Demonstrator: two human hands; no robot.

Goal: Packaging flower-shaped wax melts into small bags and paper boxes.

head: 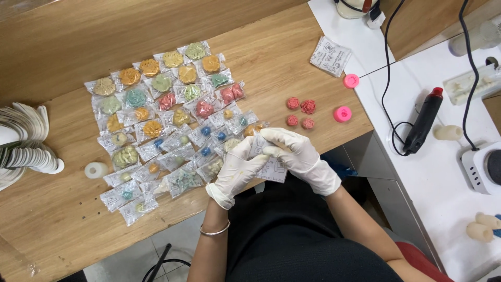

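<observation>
Both hands wear white gloves and meet over the near edge of the wooden table (62, 219). My left hand (237, 169) and my right hand (297, 156) both pinch a small clear plastic bag (272, 168) with a printed panel. What is inside the bag is hidden. Just left of my hands lie several rows of bagged flower-shaped pieces (167, 120) in orange, green, pink and blue. Several loose pink flower pieces (300, 113) sit on the bare wood behind my right hand.
Two pink caps (343, 114) (351, 81) and a stack of empty bags (330, 56) lie at the far right. A black hot-air tool (424, 121) with cables rests on the white side table (443, 172). A white roll (96, 170) and a stack of white discs (23, 146) stand left.
</observation>
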